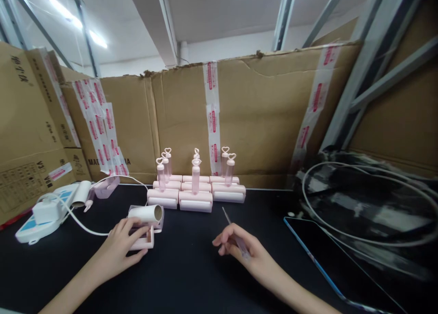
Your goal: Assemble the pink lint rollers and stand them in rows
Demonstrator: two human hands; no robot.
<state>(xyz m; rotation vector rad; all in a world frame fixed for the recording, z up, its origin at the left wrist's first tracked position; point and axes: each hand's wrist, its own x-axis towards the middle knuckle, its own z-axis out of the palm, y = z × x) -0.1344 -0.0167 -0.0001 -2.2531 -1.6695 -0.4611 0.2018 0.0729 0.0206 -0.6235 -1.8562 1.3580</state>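
Note:
My left hand [123,242] rests with fingers spread and thumb apart over an open pink lint-roller case [149,241], touching it. Just beyond the fingers, a white paper roll [145,213] with a brown cardboard core lies in a translucent pink cover [159,224]. In my right hand [241,245] is a thin screwdriver [226,215], its clear handle between the curled fingers and the palm, the metal shaft pointing up and left. In front of both hands stand several pink lint rollers [195,201] in rows, most with an upright translucent handle [195,179] topped by a heart-shaped loop.
A white power strip [25,232] with a plugged-in charger [46,212] and cable lies at left, near another roll [81,194] and a pink case part [106,188]. At right lie a blue-edged tablet [342,264] and a coiled white cable [308,200]. Cardboard [260,118] walls the back.

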